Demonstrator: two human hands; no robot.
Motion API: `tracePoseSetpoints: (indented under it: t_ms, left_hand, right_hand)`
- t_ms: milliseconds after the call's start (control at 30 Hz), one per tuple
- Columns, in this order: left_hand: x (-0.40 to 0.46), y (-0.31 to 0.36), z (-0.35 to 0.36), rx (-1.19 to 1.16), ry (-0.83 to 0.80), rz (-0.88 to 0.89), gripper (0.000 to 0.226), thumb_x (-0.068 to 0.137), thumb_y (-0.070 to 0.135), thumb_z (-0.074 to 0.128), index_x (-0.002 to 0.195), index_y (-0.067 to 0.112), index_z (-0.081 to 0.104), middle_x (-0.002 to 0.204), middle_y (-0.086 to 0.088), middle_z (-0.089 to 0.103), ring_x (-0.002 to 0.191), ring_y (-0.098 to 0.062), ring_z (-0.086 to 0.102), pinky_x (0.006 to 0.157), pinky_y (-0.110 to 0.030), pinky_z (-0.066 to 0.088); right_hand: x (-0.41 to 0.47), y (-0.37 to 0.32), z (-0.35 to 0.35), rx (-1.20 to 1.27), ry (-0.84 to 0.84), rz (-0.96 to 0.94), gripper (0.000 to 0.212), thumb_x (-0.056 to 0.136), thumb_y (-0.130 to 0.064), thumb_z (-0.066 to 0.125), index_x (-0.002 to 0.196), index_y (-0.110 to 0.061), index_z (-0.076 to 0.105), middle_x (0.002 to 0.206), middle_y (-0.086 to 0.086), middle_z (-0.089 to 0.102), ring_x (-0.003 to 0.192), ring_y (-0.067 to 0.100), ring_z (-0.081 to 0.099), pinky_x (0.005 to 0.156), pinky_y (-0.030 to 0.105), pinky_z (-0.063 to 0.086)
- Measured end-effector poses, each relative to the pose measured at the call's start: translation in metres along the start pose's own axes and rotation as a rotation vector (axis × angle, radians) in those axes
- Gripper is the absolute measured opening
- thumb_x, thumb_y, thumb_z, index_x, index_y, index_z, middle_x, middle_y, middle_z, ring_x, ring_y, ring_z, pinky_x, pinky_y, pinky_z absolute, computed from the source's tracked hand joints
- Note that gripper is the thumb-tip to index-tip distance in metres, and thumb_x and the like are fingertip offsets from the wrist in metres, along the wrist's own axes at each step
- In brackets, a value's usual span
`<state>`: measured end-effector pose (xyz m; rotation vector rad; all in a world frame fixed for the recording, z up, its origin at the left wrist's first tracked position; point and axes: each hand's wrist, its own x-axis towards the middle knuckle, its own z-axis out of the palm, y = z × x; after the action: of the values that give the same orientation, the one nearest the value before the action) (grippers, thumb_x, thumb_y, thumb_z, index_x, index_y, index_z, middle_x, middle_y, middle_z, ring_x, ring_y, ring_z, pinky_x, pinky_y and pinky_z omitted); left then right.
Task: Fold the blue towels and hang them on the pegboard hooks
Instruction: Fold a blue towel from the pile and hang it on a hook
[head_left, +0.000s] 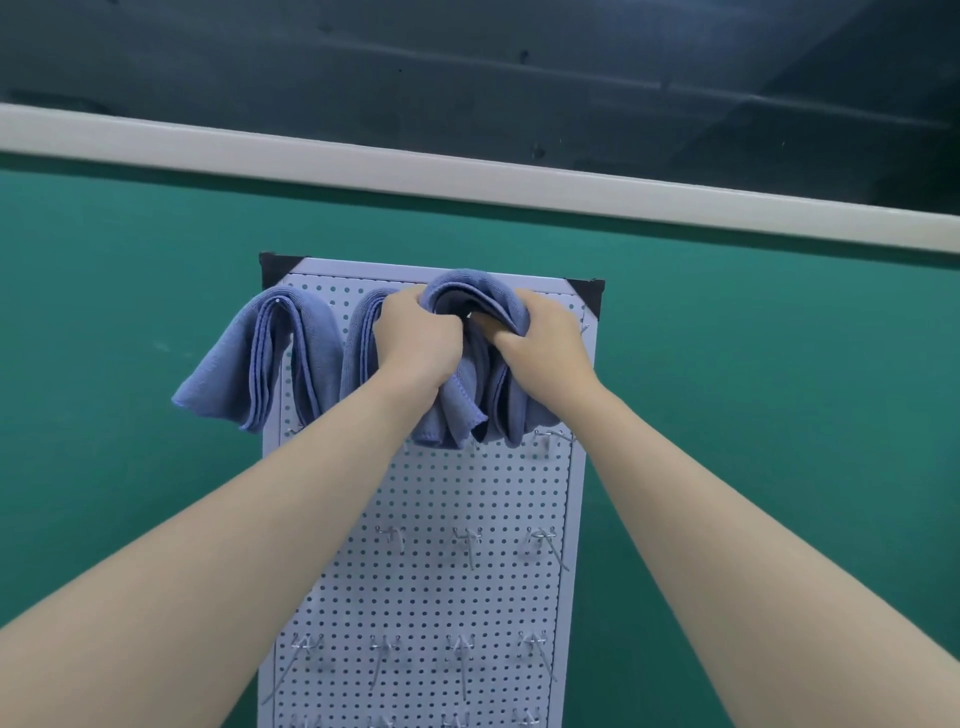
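Blue towel (470, 296) bunched and arched, both hands' fingers (405, 312) around it

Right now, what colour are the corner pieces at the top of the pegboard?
Black, on both top corners of the pegboard, seen in the head view.

green wall (753, 389), white trim band (467, 179), dark ceiling (467, 78)

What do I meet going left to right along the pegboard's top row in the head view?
Hung towel → second towel → left hand → towel being hung → right hand.
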<state>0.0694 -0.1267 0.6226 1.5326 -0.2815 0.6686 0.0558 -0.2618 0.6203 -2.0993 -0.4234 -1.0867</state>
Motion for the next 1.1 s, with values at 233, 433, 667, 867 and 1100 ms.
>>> tracePoseSetpoints:
  t_ms: [233,433,667,867,1100]
  left_hand:
    - [-0.002,0.000,0.009,0.145,0.047,0.093,0.028,0.087,-0.005,0.046,0.077,0.019,0.057,0.073,0.006,0.057,0.063,-0.009,0.047,0.050,-0.021,0.035]
    - [-0.001,-0.022,0.021,0.253,-0.049,0.190,0.031,0.087,-0.003,0.048,0.084,0.025,0.059,0.084,0.003,0.063,0.084,-0.024,0.055,0.069,-0.023,0.035]
    - [-0.016,-0.066,0.035,0.188,-0.163,0.270,0.056,0.091,0.021,0.049,0.147,0.023,0.048,0.141,-0.006,0.060,0.132,-0.024,0.054,0.112,-0.040,0.044]
    - [-0.035,-0.094,0.036,0.079,-0.315,0.340,0.034,0.106,0.051,0.049,0.090,0.034,0.073,0.087,0.008,0.068,0.086,-0.009,0.062,0.080,-0.028,0.053]
    - [-0.059,-0.089,0.004,-0.006,-0.538,0.178,0.061,0.106,0.003,0.035,0.160,0.032,0.028,0.139,0.015,0.053,0.103,0.021,0.056,0.085,-0.012,0.053]
  right_hand:
    - [-0.001,0.002,-0.005,0.059,-0.055,0.039,0.020,0.100,-0.036,0.064,0.085,-0.022,0.065,0.081,-0.004,0.069,0.074,0.013,0.058,0.067,0.028,0.046]
    - [-0.007,0.018,-0.005,-0.117,-0.127,0.112,0.024,0.098,-0.013,0.051,0.076,-0.020,0.046,0.072,-0.002,0.052,0.064,0.015,0.044,0.059,0.030,0.036]
    - [-0.027,0.017,0.021,-0.039,-0.093,0.159,0.015,0.099,-0.011,0.044,0.100,-0.023,0.053,0.087,-0.004,0.062,0.075,0.016,0.057,0.066,0.034,0.045]
    - [-0.055,0.020,0.045,0.130,-0.086,0.268,0.044,0.102,-0.014,0.037,0.142,-0.027,0.051,0.118,-0.004,0.066,0.106,0.019,0.063,0.088,0.037,0.052]
    - [-0.078,0.019,0.043,0.192,-0.193,0.342,0.034,0.111,-0.027,0.034,0.141,-0.027,0.049,0.109,-0.012,0.061,0.094,-0.001,0.059,0.065,0.009,0.042]
